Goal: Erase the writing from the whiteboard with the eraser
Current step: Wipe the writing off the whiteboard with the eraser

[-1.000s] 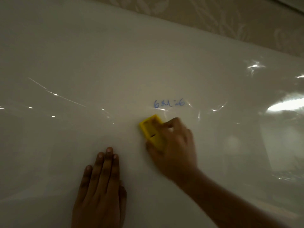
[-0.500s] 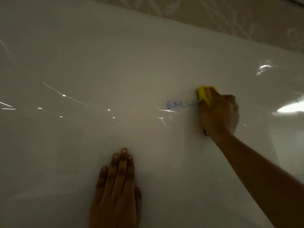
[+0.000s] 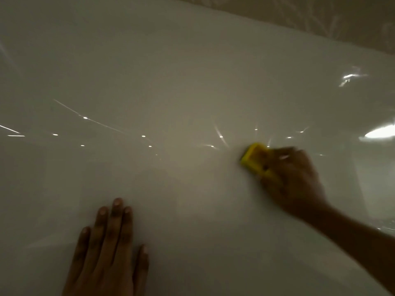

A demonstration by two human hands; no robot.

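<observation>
The glossy whiteboard (image 3: 171, 71) fills almost the whole head view. My right hand (image 3: 297, 182), blurred by motion, grips a yellow eraser (image 3: 255, 160) and presses it against the board right of centre. No blue writing shows on the board around the eraser. My left hand (image 3: 109, 251) lies flat on the board at the lower left, fingers stretched upward and close together, holding nothing.
A patterned beige wall (image 3: 320, 16) runs along the top right above the board's upper edge. Light reflections glint across the board's middle, with a bright patch (image 3: 378, 133) at the right edge.
My right hand swept the eraser from below the blue writing up to its right end, then back down and leftward over it. The blue writing is no longer visible. My left hand stayed flat.
</observation>
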